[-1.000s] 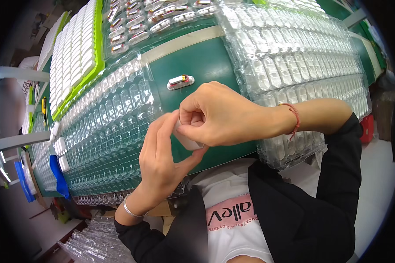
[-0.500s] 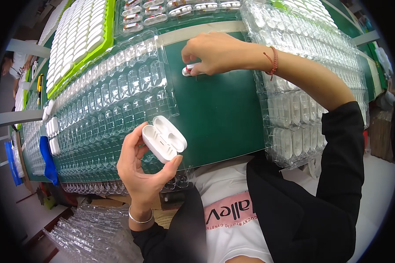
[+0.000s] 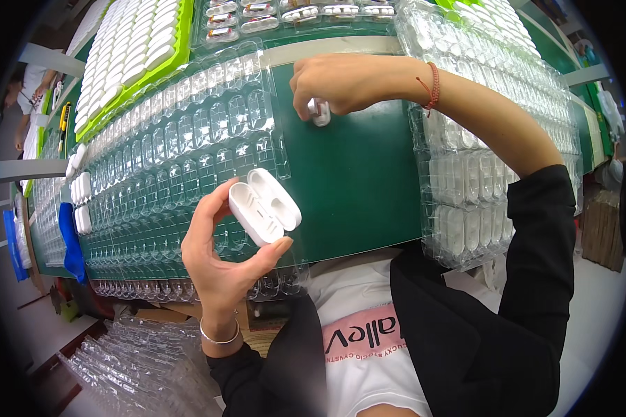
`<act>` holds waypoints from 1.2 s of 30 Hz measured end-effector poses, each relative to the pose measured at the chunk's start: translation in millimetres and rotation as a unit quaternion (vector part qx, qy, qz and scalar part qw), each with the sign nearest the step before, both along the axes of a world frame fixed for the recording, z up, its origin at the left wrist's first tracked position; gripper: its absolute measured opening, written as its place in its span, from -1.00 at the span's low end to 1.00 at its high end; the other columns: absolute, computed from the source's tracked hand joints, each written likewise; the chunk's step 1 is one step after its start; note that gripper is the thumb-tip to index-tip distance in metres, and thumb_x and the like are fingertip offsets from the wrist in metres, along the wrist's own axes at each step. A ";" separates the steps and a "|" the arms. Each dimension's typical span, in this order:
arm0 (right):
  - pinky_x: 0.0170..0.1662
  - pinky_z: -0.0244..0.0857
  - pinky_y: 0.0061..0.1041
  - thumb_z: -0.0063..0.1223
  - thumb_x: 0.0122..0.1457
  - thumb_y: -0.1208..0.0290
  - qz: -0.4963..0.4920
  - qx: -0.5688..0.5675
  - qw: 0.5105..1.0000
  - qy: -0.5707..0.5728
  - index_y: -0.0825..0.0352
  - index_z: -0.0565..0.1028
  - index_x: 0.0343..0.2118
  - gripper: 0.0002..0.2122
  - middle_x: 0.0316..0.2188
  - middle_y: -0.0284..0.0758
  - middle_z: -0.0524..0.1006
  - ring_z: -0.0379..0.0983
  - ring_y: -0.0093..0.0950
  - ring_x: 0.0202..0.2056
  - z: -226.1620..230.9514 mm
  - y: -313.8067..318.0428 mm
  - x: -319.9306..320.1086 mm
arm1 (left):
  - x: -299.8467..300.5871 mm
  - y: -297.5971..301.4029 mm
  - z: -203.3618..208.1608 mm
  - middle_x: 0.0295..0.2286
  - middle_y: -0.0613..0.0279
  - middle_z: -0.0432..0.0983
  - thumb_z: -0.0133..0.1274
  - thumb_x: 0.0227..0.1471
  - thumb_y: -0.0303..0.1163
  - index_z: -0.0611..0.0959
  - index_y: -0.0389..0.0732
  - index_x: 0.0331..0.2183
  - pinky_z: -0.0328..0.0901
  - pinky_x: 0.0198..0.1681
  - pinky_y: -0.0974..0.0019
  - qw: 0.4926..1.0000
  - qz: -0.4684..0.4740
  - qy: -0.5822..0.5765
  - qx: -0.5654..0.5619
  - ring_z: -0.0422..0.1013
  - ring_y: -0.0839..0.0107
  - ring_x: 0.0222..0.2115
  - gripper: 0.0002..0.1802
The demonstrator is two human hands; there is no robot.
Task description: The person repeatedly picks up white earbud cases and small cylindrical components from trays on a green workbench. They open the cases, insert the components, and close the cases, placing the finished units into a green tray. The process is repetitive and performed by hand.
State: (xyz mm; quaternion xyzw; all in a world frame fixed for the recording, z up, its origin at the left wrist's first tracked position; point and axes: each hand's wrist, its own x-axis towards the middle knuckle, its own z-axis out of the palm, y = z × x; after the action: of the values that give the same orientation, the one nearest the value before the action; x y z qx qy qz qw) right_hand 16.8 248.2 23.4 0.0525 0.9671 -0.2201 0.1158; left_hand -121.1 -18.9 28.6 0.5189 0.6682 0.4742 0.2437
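My left hand (image 3: 219, 267) holds a white earbud charging case (image 3: 256, 217) between thumb and fingers. Its lid is swung up, and slots show in the bare inside. Farther off, over the green table, the fingers of my right hand (image 3: 344, 82) bend down and pinch a small oval part (image 3: 320, 113), clear and white with a trace of red. The fingers cover much of that part, and I cannot tell whether it touches the table. Just left of it lies a clear plastic blister tray (image 3: 181, 163) with rows of oval pockets.
Stacked clear trays (image 3: 466, 163) stand along the right. At the far left a lime-green tray (image 3: 177, 52) bears rows of white cases. Clear trays with small oval parts (image 3: 261, 24) lie at the back. A blue strap (image 3: 71, 243) hangs over the left edge.
The small oval part has turned from lying sideways to pointing toward me, and my right fingers have curled further over it. My left hand has tilted the case slightly.
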 end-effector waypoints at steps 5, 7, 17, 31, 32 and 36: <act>0.00 0.26 -0.37 0.01 -0.10 0.75 0.096 0.028 0.992 -0.074 0.30 0.63 -0.30 -0.69 -0.28 -0.33 0.58 0.37 -0.27 -0.09 8.6 -2.6 -6.9 | 2.0 -0.9 -1.9 -0.19 0.13 0.52 0.42 -0.41 -0.42 0.52 -0.38 -0.05 0.32 -0.03 0.32 1.000 0.002 -0.025 0.004 0.46 0.38 -0.18 -0.23; -0.03 0.28 -0.36 0.03 -0.07 0.71 0.102 0.049 0.993 0.029 0.29 0.64 -0.29 -0.72 -0.30 -0.32 0.57 0.40 -0.27 -0.11 2.3 -2.7 -5.2 | 2.7 -1.8 -3.0 -0.19 0.13 0.52 0.42 -0.41 -0.42 0.52 -0.39 -0.05 0.32 -0.04 0.32 0.999 0.006 -0.038 0.008 0.46 0.38 -0.19 -0.23; -0.09 0.33 -0.27 0.11 0.07 0.52 -0.222 0.007 0.974 0.050 0.30 0.60 -0.27 -0.85 -0.21 -0.27 0.52 0.46 -0.25 -0.16 -6.9 2.5 2.3 | 11.3 -3.7 -11.9 -0.18 0.10 0.50 0.44 -0.42 -0.42 0.50 -0.41 -0.04 0.34 -0.07 0.32 0.997 0.045 0.006 0.055 0.46 0.37 -0.20 -0.20; -0.37 0.34 -0.45 0.21 -0.02 0.48 -0.169 -0.087 0.982 0.013 0.37 0.58 -0.41 -0.88 -0.50 -0.30 0.58 0.50 -0.43 -0.43 -4.0 -2.3 1.9 | 7.1 -12.3 -11.1 -0.15 0.10 0.46 0.40 -0.34 -0.48 0.46 -0.42 0.01 0.37 -0.04 0.31 0.997 0.044 -0.041 0.040 0.46 0.37 -0.17 -0.20; -0.40 0.33 -0.49 0.21 -0.02 0.47 -0.186 -0.136 0.973 0.004 0.39 0.58 -0.41 -0.88 -0.50 -0.29 0.59 0.49 -0.47 -0.47 -3.9 -2.4 5.7 | 8.1 -10.1 -10.9 -0.16 0.10 0.47 0.41 -0.34 -0.47 0.46 -0.41 0.01 0.37 -0.05 0.31 0.998 0.040 -0.032 0.036 0.46 0.37 -0.17 -0.20; -0.42 0.32 -0.60 0.19 0.05 0.44 -0.260 -0.272 0.925 0.047 0.43 0.61 -0.34 -0.83 -0.46 -0.31 0.60 0.46 -0.61 -0.46 11.1 -5.8 25.0 | 9.5 5.1 -4.3 -0.19 0.07 0.49 0.43 -0.36 -0.44 0.49 -0.39 -0.02 0.38 -0.10 0.31 0.997 0.027 0.045 0.051 0.48 0.34 -0.21 -0.22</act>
State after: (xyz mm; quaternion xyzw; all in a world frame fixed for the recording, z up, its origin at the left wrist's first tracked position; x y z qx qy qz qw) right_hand 41.8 242.4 34.5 0.2579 0.8268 -0.4996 0.0193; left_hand -111.6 -13.8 24.3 0.5330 0.6675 0.4900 0.1740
